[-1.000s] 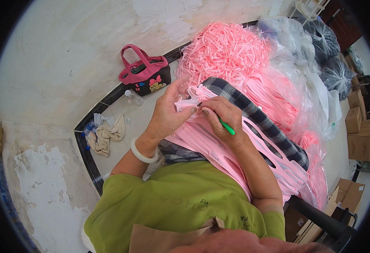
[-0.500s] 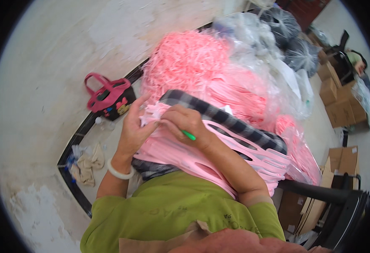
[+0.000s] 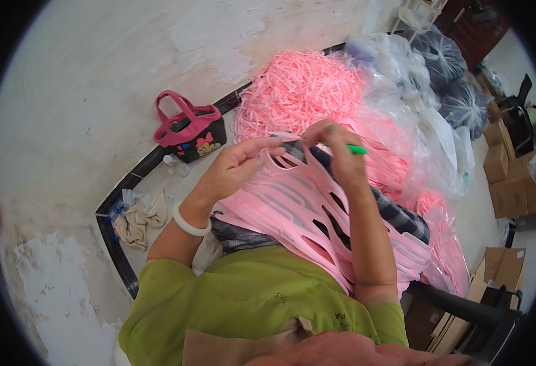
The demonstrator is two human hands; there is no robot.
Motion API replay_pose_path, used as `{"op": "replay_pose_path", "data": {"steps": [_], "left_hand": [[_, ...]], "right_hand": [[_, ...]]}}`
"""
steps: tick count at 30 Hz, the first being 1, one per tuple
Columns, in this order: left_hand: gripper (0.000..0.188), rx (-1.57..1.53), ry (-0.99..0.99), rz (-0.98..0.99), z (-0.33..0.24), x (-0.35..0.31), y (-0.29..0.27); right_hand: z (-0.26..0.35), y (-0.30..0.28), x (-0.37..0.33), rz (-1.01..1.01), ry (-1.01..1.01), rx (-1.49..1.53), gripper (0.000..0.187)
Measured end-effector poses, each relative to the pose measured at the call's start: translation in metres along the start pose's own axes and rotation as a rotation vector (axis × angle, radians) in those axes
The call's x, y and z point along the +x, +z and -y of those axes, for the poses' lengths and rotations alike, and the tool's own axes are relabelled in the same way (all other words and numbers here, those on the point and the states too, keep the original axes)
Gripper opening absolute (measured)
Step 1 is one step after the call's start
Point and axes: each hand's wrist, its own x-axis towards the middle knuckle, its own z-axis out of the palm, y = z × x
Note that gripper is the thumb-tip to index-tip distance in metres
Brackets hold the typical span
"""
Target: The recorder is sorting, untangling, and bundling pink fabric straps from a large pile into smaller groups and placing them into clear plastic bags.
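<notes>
Pink slotted sheets (image 3: 280, 201), soft and stacked in layers, lie across my lap over a dark plaid cloth (image 3: 243, 236). My left hand (image 3: 234, 171), with a white bangle at its wrist, grips the far end of the top sheet between thumb and fingers. Close by on the right, my right hand (image 3: 340, 152) is closed and raised, pulling at a pink strip of the same sheet. From that fist sticks out the green end of a slim tool (image 3: 358, 149); its other end is hidden in the hand.
Beyond my lap rises a heap of thin pink strips (image 3: 304, 85), with clear plastic bags (image 3: 396, 67) beside it. A pink and black handbag (image 3: 191, 131) and a clear bottle (image 3: 175, 165) stand by the wall. Cardboard boxes (image 3: 507, 195) are at the right.
My right hand has moved right and away from me, drawing apart from my left hand. White scraps at my fingers no longer show, and a pink sheet is now stretched between the hands.
</notes>
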Motion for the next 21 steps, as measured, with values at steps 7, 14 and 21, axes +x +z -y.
{"op": "replay_pose_path", "data": {"steps": [7,14,21], "left_hand": [[0.044,0.106,0.039,-0.072,-0.005,0.003,0.006],[0.047,-0.081,0.014,-0.057,0.002,0.002,0.007],[0.039,-0.544,-0.062,-0.257,0.032,0.019,-0.017]], "right_hand": [[0.037,0.005,-0.003,-0.07,0.24,-0.196,0.025],[0.012,0.046,-0.008,0.069,-0.217,-0.645,0.01],[0.026,0.038,-0.024,0.125,-0.395,-0.541,0.012]]}}
